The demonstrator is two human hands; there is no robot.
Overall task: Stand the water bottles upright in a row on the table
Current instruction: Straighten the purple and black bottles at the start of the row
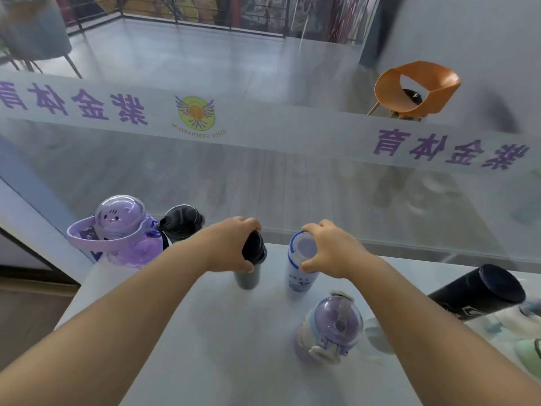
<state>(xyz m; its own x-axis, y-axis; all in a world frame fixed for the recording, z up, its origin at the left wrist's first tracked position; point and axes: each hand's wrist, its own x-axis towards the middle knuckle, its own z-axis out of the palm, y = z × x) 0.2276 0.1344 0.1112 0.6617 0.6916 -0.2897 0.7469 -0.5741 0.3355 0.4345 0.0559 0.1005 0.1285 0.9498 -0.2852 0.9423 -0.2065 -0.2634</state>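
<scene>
Your left hand [231,247] curls around the black lid of the grey bottle [247,279]; your right hand [329,250] pinches the top of the white bottle [301,281]. Both stand upright, side by side, at 12 o'clock on the table [234,347]. At 3 o'clock a dark bottle [468,291] lies tilted.

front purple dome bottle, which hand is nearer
Right. The right hand grips the white bottle just behind the dome bottle; the left hand holds the grey bottle farther left.

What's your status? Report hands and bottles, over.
Left hand grips grey bottle, right hand grips white bottle. Both upright, apart. Black flask tipped over at right. Nothing between them.
</scene>
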